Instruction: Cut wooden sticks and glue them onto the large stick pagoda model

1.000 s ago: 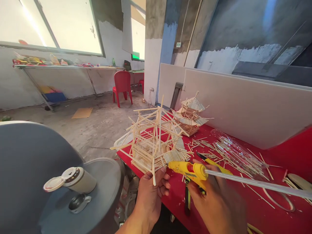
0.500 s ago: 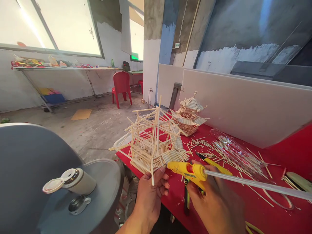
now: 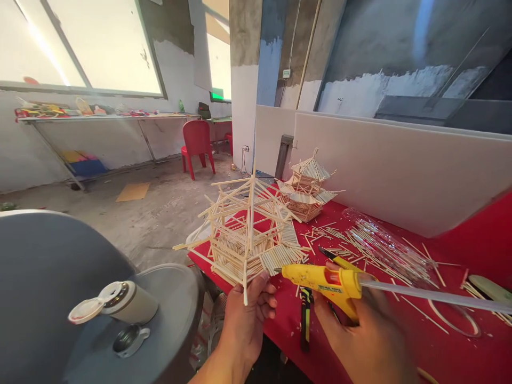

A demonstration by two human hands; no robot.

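Note:
My right hand (image 3: 366,336) is wrapped round the grip of a yellow glue gun (image 3: 320,277), with a long clear glue stick (image 3: 424,293) running out of its back. The gun's nozzle points left, just right of my left thumb. My left hand (image 3: 250,314) pinches the near corner of a pavilion model (image 3: 250,234) made of pale thin sticks, its fingers curled underneath. The model's roof is bare sticks meeting at a peak, with a strip of close-laid sticks at its lower right. My thumb and the corner hide the exact contact.
A finished-looking stick pagoda (image 3: 308,186) stands behind on the red table (image 3: 288,330). To the right lie a bag of sticks (image 3: 384,250), loose sticks and a yellow cutter (image 3: 342,261). Black-and-yellow pliers (image 3: 306,320) lie in front. At left, a grey stool (image 3: 172,298) bears an open bottle (image 3: 132,301).
My right hand has drawn the glue gun a little to the right, away from my left thumb. My left hand keeps its pinch on the model. The view has shifted slightly.

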